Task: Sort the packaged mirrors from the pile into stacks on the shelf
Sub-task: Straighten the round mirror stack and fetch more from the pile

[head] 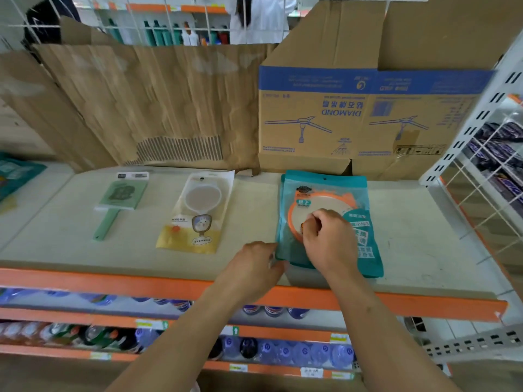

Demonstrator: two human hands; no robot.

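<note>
Three kinds of packaged mirror lie in a row on the beige shelf (pixel 424 236). A green hand mirror (pixel 119 199) is at the left. A white and yellow mirror pack (pixel 195 216) sits in the middle. On the right is a teal mirror pack (pixel 325 190) with an orange round mirror inside, lying on another teal pack whose edge shows beneath. My right hand (pixel 325 239) rests on top of the teal pack with curled fingers pinching its front. My left hand (pixel 254 267) grips the pack's lower left corner.
More teal packs (pixel 17 176) lie at the far left edge. Cardboard sheets (pixel 147 108) and a printed carton (pixel 353 114) stand along the shelf's back. A white wire rack (pixel 481 193) bounds the right side. Bottles fill the lower shelves (pixel 283 352). A person stands beyond the shelving.
</note>
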